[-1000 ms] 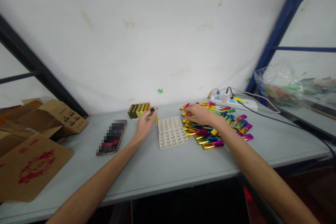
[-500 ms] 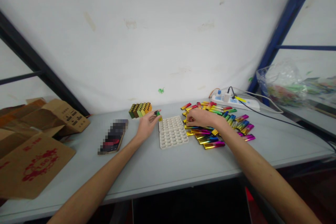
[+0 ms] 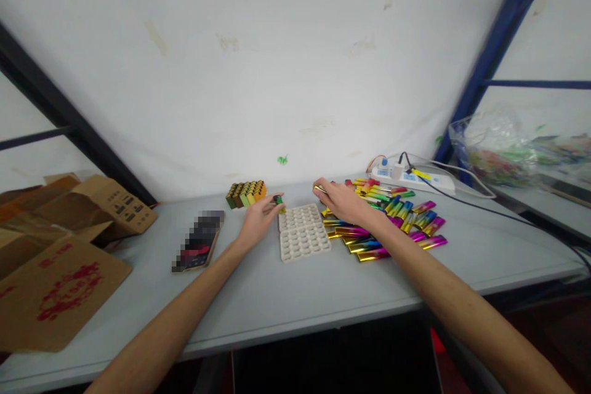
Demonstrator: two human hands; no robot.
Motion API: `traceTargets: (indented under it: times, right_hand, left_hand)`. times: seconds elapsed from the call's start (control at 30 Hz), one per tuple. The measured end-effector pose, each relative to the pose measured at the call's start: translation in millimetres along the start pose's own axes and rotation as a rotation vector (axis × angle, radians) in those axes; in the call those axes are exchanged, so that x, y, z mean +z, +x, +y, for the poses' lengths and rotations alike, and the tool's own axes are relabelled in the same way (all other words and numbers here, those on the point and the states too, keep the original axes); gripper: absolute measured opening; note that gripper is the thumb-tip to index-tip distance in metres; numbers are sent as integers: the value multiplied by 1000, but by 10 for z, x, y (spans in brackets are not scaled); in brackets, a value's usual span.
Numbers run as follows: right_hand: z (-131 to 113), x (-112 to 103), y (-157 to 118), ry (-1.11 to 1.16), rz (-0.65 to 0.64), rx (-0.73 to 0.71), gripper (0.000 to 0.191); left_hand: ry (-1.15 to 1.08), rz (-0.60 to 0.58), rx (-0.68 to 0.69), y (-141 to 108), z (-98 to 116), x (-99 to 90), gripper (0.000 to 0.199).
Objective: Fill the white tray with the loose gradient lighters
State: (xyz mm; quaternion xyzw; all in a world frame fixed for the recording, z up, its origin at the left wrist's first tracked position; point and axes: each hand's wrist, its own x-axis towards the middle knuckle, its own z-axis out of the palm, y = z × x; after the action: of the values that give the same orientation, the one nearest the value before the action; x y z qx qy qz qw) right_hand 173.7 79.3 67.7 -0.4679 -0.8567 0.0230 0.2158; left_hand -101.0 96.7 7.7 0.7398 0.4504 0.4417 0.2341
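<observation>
My left hand (image 3: 259, 217) pinches a small green and yellow piece (image 3: 280, 202) at the back left corner of a white tray (image 3: 305, 241) with rows of round hollows. Above the tray's back right corner, my right hand (image 3: 336, 198) is closed on a shiny metallic piece (image 3: 319, 189), partly covered by the fingers. A spread of shiny multicoloured lighter-like pieces (image 3: 369, 252) lies to the right of the tray. Behind my left hand stands a tight block of upright green and yellow pieces (image 3: 246, 194).
A phone (image 3: 199, 241) lies left of the tray. Open cardboard boxes (image 3: 64, 295) stand at the far left. A power strip (image 3: 427, 180) with cables runs along the back right, near a clear plastic bag (image 3: 498, 141) beside the blue frame.
My right hand has lifted from the multicoloured pile and moved back and left, with a shiny piece now showing in its fingers. My left hand has barely moved.
</observation>
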Motion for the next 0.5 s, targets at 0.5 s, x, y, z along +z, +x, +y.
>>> traceTargets:
  times: [0.5]
  right_hand:
    - [-53,77,-3,41,16,-19,33]
  left_hand:
    - [45,-7,3,7,34,-34,51]
